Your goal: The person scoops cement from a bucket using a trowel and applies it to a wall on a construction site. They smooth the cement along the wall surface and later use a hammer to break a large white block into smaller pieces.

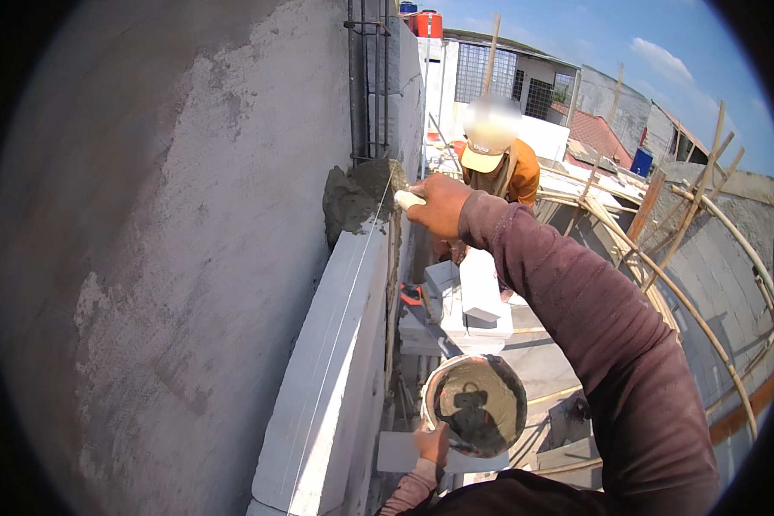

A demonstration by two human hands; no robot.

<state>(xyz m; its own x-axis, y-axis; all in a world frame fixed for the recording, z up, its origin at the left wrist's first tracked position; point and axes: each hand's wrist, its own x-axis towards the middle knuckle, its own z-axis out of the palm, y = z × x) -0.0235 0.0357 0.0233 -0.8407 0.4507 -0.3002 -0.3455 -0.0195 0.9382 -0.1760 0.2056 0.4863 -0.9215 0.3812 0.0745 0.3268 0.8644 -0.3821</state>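
My right hand (439,206) is closed round the pale handle of a trowel (408,199) at the far end of a white block wall (318,370). The trowel's blade cannot be told apart from the wet grey mortar (353,198) heaped there, against the foot of upright steel bars. A thin taut string (342,318) runs along the top of the blocks to that heap. Low in the view, my left hand (433,443) grips the near left rim of a round bucket (428,391). Wet mortar (482,408) lies inside the bucket, with a dark shadow across it.
A tall rendered wall (206,215) rises close on the left. Beyond my right arm a person in an orange top and cap (523,172) bends near stacked white blocks (482,288). Bamboo poles (662,267) stand and cross on the right. Rebar (370,86) sticks up ahead.
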